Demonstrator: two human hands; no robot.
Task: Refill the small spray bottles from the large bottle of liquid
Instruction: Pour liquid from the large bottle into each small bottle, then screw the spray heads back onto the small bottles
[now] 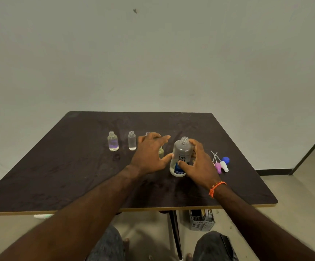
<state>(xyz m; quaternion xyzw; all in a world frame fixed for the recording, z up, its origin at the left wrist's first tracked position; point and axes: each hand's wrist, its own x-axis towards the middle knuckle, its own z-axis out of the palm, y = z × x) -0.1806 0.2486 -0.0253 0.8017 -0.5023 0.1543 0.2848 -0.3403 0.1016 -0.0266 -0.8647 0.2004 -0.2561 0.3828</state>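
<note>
**A:** On the dark table [58, 166], from the head camera, what stands where?

**B:** Near the middle the large bottle [181, 157] stands upright, cap off, neck open; pale liquid fills only its lower part; a label with dark lettering and a blue patch faces the camera.

**A:** And the hands?

**B:** The right hand [200, 164] is wrapped around the large bottle, thumb on the label, fingers curled behind its shoulder; the left hand [151, 155] is spread and slack, grasping nothing, its thumb tip touching or just beside the bottle's left side; I cannot tell which.

**A:** The small ones?

**B:** Two small spray bottles stand uncapped to the left, apart from each other: one with a violet tint [113, 141], one clear [132, 140]; a third bottle's neck [147, 134] shows above the left knuckles, and a yellowish bottle [161, 152] sits between hand and large bottle, mostly hidden.

**A:** To the right?

**B:** Spray heads [221, 165] lie in a cluster with thin tubes, pink, white and blue; a grey basket [202, 221] sits on the floor under the table.
</note>
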